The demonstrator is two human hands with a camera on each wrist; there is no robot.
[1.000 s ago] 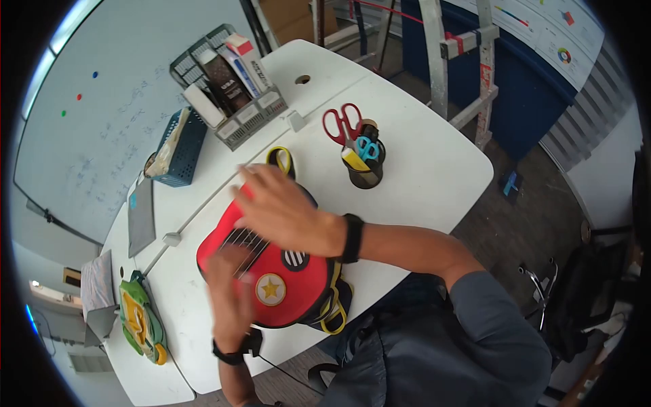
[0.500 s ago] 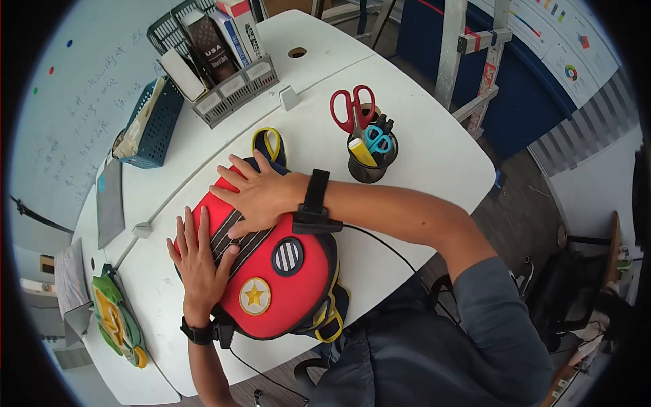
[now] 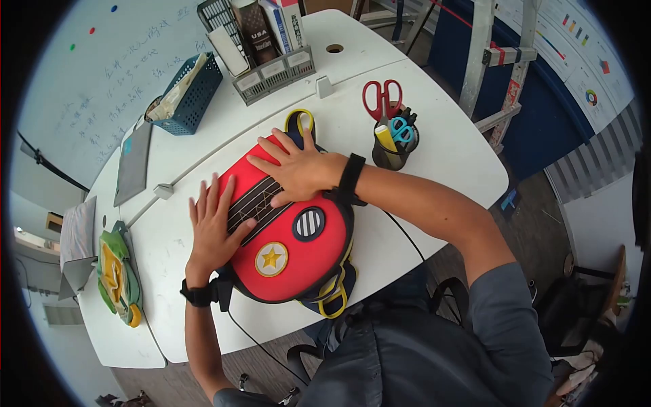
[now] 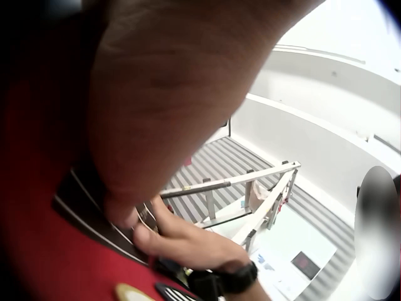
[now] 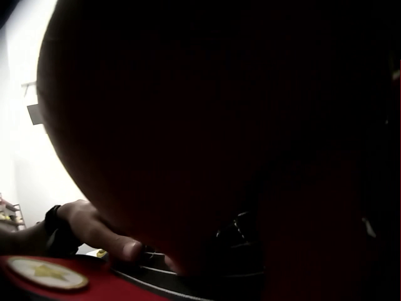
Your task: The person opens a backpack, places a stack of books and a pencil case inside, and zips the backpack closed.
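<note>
Both flat, released hands, left hand (image 3: pixel 215 227) and right hand (image 3: pixel 293 171), pressed the red dome-shaped fabric backpack (image 3: pixel 288 234) against the white bench (image 3: pixel 434 163), steadying it.

A white table (image 3: pixel 434 176) stands beside a whiteboard (image 3: pixel 81 74) and blue wall (image 3: pixel 542 95).

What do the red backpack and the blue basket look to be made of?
The red backpack looks like a moulded semi-rigid shell with a smooth matte fabric or foam skin: it keeps its dome under both flat hands. The blue basket appears to be rigid plastic, judging by its regular lattice walls.
</note>
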